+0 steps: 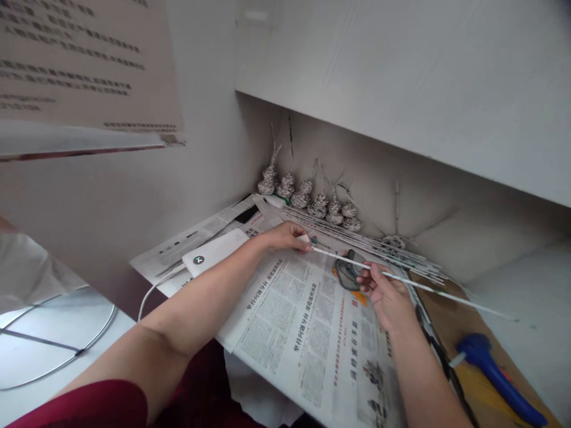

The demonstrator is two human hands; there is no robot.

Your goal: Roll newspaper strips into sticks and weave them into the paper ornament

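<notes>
- Head view: a slender white rod (414,283) spans both bare hands above the newspaper (285,321) that covers the work surface.
- Axis: the rod runs nearly straight from the left fingertips toward the right edge of the view, sloping downward across the picture; its free end lies well beyond the right hand.
- Left hand (288,236): the thumb and index finger pinch the rod at or near its end, where a small white piece (304,239) also shows; whether piece and rod are joined cannot be told. The other fingers curl inward, mostly hidden.
- Right hand (388,291): the thumb and fingertips close lightly on the rod part-way along, the remaining fingers bent beneath. This hand is the nearer to the free end.
- Pose: the left forearm reaches in obliquely from the lower left, back of the hand upward; the right forearm rises from the lower edge, wrist bent toward the left hand.
- Surroundings: a grey-and-orange object (345,273) lies beyond the right fingertips, partly crossed by the rod in this view; contact between them cannot be judged. Farther back lie a bundle of rods (357,232) and a row of gourd-shaped woven pieces (304,193).
</notes>
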